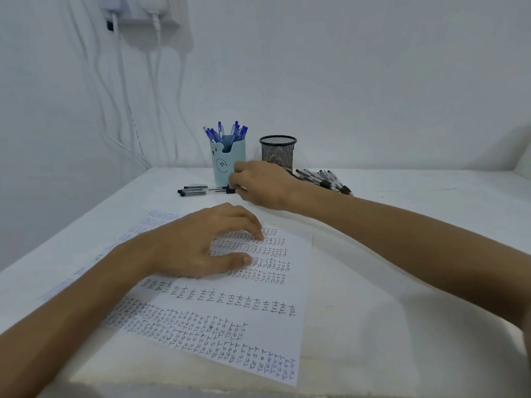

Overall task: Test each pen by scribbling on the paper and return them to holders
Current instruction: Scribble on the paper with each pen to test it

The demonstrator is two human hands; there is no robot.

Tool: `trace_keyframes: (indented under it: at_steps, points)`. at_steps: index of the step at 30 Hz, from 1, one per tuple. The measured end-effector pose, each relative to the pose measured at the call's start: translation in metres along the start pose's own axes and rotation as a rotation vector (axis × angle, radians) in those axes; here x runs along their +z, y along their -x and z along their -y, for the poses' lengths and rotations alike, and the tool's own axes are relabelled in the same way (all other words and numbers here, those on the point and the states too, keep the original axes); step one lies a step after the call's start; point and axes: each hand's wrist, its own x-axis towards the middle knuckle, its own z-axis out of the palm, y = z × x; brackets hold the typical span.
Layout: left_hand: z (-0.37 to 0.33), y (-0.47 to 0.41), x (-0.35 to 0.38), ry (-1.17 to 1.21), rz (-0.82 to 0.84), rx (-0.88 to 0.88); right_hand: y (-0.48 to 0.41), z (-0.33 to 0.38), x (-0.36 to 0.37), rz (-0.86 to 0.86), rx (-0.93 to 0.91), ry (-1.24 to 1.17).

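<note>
A white sheet of paper [258,305] covered with rows of the written word "test" lies in front of me. My left hand [201,242] rests on it, fingers spread and lightly bent. My right hand [261,185] reaches across to a few black-capped pens [201,190] lying beside the light blue holder [228,160], its fingertips pinching the end of one of them. The blue holder is full of blue pens [227,132]. A black mesh holder [277,152] stands to its right.
A pile of black pens [324,179] lies on the table right of the mesh holder, behind my right wrist. White cables [161,96] hang down the wall at the left. The white table [402,254] runs up to the wall.
</note>
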Motion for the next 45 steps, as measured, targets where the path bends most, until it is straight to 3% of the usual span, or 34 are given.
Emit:
trace_keyframes:
  at_steps: [9, 17, 29, 33, 37, 42, 45]
  points:
    - [0.013, 0.003, -0.004, 0.024, -0.123, 0.007, -0.022, 0.007, 0.021, 0.001, 0.005, -0.061]
    - [0.017, 0.004, -0.004, 0.017, -0.107, 0.000, -0.020, 0.004, 0.020, 0.092, 0.051, -0.100]
    - [0.018, 0.003, -0.003, 0.007, -0.091, 0.001, 0.036, -0.007, -0.017, -0.055, 0.276, -0.070]
    - [0.018, 0.003, -0.003, 0.000, -0.090, -0.003, 0.054, -0.004, -0.041, 0.018, 0.343, -0.267]
    - [0.017, 0.003, -0.003, 0.003, -0.092, -0.004, 0.068, -0.001, -0.055, -0.065, 0.424, -0.592]
    - [0.013, 0.003, -0.002, -0.010, -0.094, -0.001, 0.081, -0.002, -0.041, -0.108, 0.366, -0.643]
    - [0.009, 0.002, 0.000, -0.030, -0.086, -0.011, 0.089, -0.005, -0.030, -0.174, 0.415, -0.863]
